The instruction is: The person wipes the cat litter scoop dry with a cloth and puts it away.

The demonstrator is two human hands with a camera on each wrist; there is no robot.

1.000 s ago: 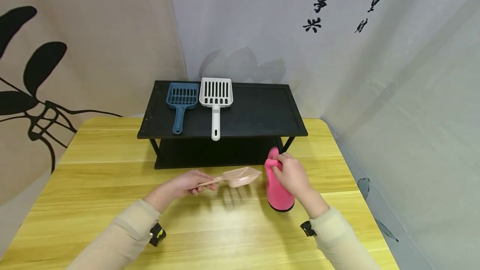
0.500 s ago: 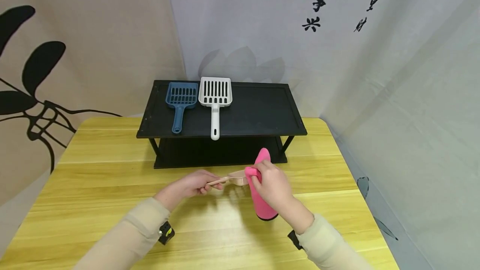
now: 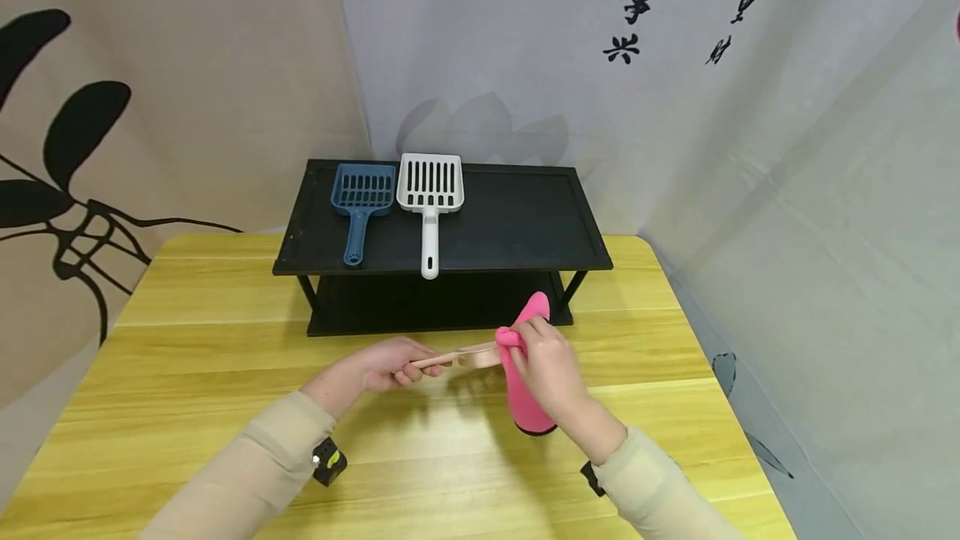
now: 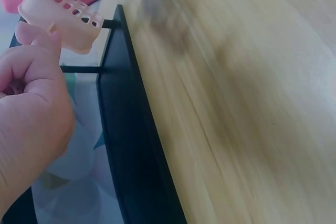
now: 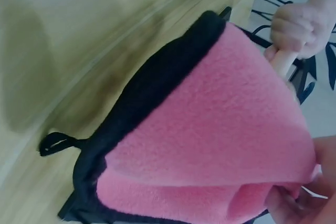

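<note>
In the head view my left hand grips the thin handle of a peach litter scoop, held above the table in front of the rack. The left wrist view shows the slotted pan of the scoop beyond my fingers. My right hand pinches a pink cleaning cloth, which hangs against the pan's far end and hides it. Black trim edges the fleecy cloth in the right wrist view, with a small black loop at one corner.
Behind my hands stands a black two-tier rack on the wooden table. A blue litter scoop and a white litter scoop lie side by side on its top. Printed fabric hangs behind the table.
My right hand has brought the cloth leftward onto the scoop's pan, then slightly back right. The scoop has tilted in my left hand, which has shifted a little to the right.
</note>
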